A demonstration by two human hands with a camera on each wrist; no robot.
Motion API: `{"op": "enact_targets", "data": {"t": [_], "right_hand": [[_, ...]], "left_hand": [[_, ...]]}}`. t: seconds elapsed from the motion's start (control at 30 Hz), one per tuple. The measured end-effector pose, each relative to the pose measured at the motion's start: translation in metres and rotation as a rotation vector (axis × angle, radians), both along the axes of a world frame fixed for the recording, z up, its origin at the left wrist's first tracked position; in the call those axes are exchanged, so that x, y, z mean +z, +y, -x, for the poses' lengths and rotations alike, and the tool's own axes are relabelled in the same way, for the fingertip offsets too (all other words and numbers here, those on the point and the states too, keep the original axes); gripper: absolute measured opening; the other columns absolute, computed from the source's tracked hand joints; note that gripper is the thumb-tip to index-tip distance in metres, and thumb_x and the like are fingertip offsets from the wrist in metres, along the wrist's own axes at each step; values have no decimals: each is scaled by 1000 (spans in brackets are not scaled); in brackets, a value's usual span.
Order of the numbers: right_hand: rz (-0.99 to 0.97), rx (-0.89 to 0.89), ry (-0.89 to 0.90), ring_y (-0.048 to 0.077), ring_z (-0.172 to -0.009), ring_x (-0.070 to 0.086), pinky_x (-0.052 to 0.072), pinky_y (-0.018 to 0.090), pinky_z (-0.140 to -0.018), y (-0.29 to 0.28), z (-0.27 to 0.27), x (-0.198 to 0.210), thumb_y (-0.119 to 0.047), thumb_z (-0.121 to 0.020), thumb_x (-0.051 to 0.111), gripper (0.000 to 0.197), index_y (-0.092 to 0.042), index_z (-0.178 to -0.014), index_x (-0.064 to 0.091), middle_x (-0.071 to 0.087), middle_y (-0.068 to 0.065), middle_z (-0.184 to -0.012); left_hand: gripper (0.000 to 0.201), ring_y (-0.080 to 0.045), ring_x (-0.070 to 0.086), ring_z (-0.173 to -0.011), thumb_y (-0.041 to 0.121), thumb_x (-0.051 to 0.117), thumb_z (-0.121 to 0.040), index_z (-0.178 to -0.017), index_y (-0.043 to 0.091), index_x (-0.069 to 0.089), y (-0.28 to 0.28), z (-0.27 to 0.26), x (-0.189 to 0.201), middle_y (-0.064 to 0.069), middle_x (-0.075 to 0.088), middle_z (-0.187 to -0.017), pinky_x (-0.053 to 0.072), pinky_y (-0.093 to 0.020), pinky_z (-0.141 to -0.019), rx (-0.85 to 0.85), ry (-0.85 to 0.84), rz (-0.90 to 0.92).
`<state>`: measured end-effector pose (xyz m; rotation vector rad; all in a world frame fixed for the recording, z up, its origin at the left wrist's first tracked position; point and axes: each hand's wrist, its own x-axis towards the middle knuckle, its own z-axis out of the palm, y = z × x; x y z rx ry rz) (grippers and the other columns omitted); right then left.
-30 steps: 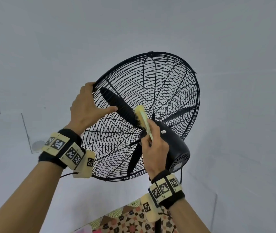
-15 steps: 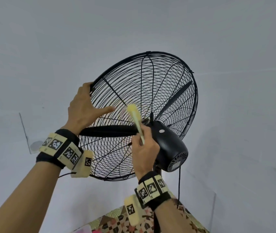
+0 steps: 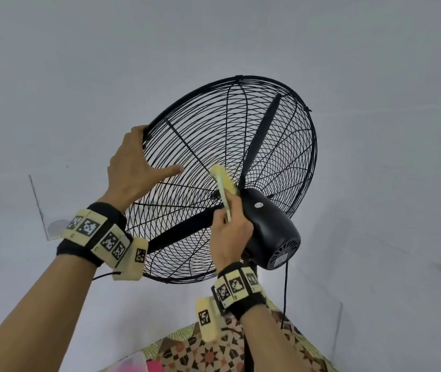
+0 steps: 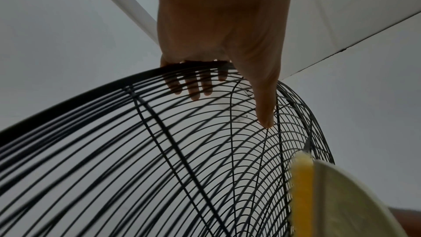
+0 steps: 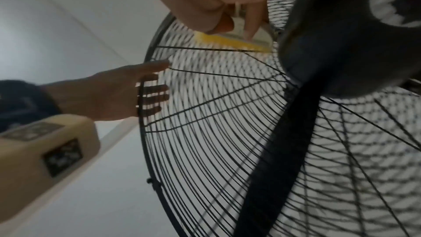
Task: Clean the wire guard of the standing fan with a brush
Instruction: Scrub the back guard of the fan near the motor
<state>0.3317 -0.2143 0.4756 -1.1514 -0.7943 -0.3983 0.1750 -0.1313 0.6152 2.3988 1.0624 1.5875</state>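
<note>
**A:** Which step is this?

**B:** The brushing itself, I'd say. The right hand (image 3: 230, 232) has its fingers curled round the pale handle of the brush (image 3: 223, 181), and the yellow bristles lie against the back of the wire guard (image 3: 289, 162), just beside the motor housing (image 3: 270, 229), on the side toward the left hand.

**A:** And the left hand?

**B:** The left hand (image 3: 130, 167) clamps the rim of the guard, far from the motor housing. From the left wrist view, its fingers (image 4: 193, 89) hook over the rim to the front face, while the thumb lies along the back wires. It looks like a steadying hold.

**A:** So the two hands are apart?

**B:** Well apart, with a stretch of wire between them.

**A:** Where are the blades?

**B:** Inside the guard. One blade (image 3: 262, 135) points up from the motor housing, another runs down and toward the left wrist. Neither looks blurred.

**A:** How far along is the cleaning?

**B:** Hard to judge; no dust shows on the wires.

**A:** What does the next move call for?

**B:** Probably a stroke outward from the motor housing toward the rim, following the spokes, with light pressure so bristles don't snag between wires. The left hand should hold firm so the fan head doesn't swing.
</note>
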Motion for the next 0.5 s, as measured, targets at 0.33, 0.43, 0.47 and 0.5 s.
{"op": "enact_targets", "data": {"t": [0.33, 0.43, 0.47, 0.5], "right_hand": [[13, -18, 37, 16, -60, 56, 47, 26, -58, -4, 2, 1, -4, -95, 57, 32, -16, -123, 67, 71, 7, -78], [35, 3, -26, 22, -62, 60, 44, 21, -60, -3, 12, 10, -1, -94, 59, 34, -15, -124, 69, 75, 14, -86], [15, 36, -71, 24, -68, 66, 47, 19, -62, -5, 16, 15, -1, -95, 59, 34, -14, -125, 69, 77, 14, -91], [-7, 73, -134, 22, -77, 70, 51, 17, -67, -7, 20, 19, -1, -95, 59, 34, -14, -126, 69, 78, 14, -99]], "left_hand": [[107, -15, 57, -119, 67, 87, -65, -150, 24, 39, 10, 13, -9, 0, 57, -140, 45, -38, -99, -72, -14, -4], [106, -16, 58, -118, 65, 88, -65, -150, 23, 41, 13, 15, -14, -1, 57, -139, 43, -35, -96, -77, -32, -4], [105, -16, 58, -118, 65, 88, -65, -149, 23, 41, 13, 15, -15, 0, 57, -139, 43, -35, -96, -80, -31, -1], [105, -15, 57, -118, 64, 88, -65, -149, 24, 41, 14, 16, -15, 0, 57, -139, 43, -35, -97, -86, -30, 2]]}}
